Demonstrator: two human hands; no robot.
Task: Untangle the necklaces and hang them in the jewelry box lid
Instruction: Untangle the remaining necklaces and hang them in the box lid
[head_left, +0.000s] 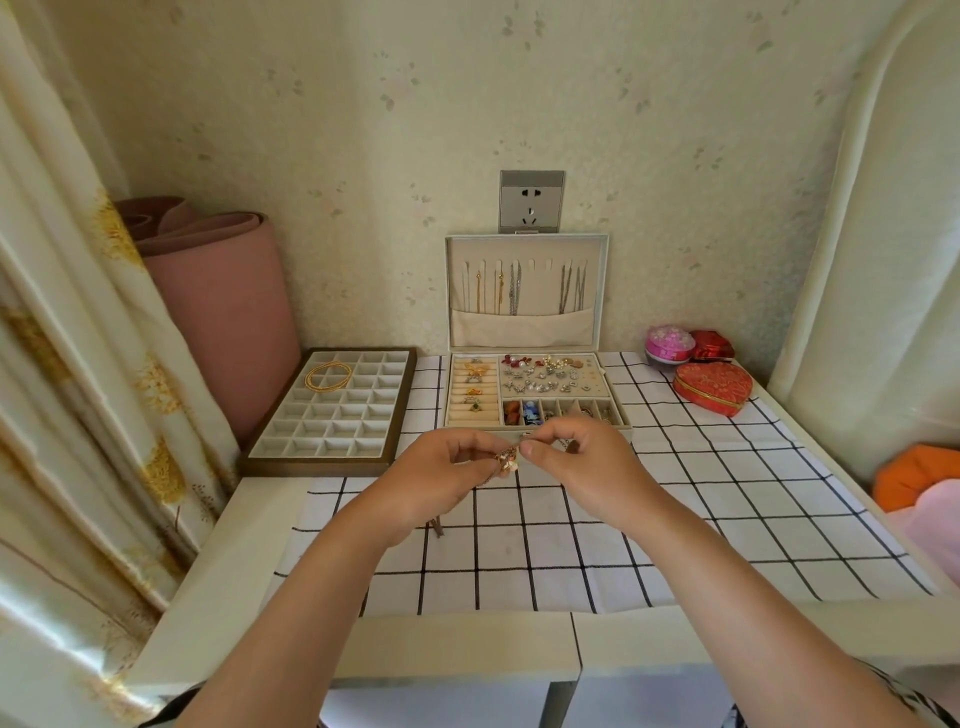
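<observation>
Necklaces (511, 287) already hang in the jewelry box lid (525, 244); left hand (441, 480) and right hand (582, 467) pinch a tangled gold chain (506, 461) above the checked cloth (727, 509); hanging it appears to remain.

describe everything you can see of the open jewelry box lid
The jewelry box lid stands upright against the wall, below a socket. It has a pale frame and a cream fabric lining. A row of hooks near the top carries gold chains on the left and silver chains on the right; their ends drop into a fabric pocket.
</observation>
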